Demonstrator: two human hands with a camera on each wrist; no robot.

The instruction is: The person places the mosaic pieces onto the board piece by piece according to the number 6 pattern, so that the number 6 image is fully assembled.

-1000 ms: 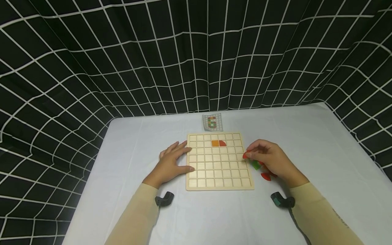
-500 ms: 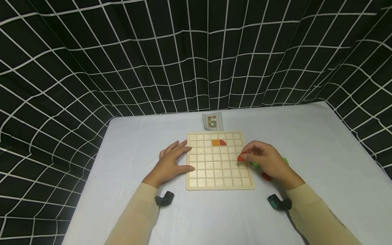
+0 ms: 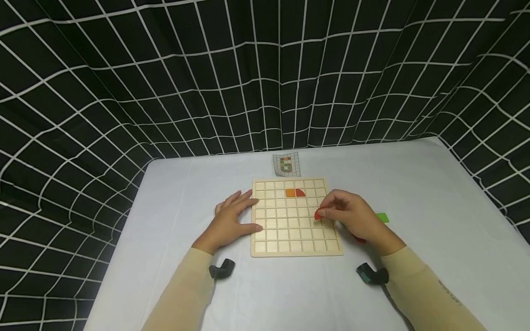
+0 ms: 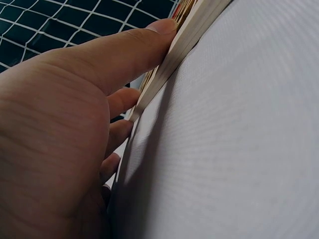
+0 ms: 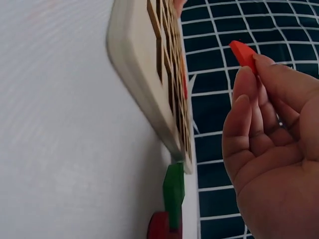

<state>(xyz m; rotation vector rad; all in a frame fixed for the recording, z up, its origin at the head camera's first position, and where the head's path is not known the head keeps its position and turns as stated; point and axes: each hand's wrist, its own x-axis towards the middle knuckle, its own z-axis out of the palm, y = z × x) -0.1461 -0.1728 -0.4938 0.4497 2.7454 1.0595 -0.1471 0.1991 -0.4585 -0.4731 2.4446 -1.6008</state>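
A wooden grid board (image 3: 283, 234) lies on the white table. In its second row from the back sit an orange square tile (image 3: 290, 193) and, right beside it, a red quarter-circle tile (image 3: 300, 193). My left hand (image 3: 227, 225) rests at the board's left edge, thumb and fingertips touching the rim with the fingers spread. Above the board's right side, my right hand (image 3: 352, 216) pinches another red tile (image 5: 243, 54) with a curved edge between thumb and index finger. The right wrist view shows that tile raised clear of the board.
Behind the board lies a small pattern card (image 3: 286, 164) with a coloured grid design. Right of the board are a green tile (image 3: 383, 217), another green piece (image 5: 174, 189) and a red piece (image 5: 158, 225), partly behind my right hand in the head view. A black gridded curtain (image 3: 248, 82) stands behind the table.
My right hand has moved left with the red tile, from the board's right edge to over its right-hand squares. A green tile now shows behind the hand. My left hand stays put.
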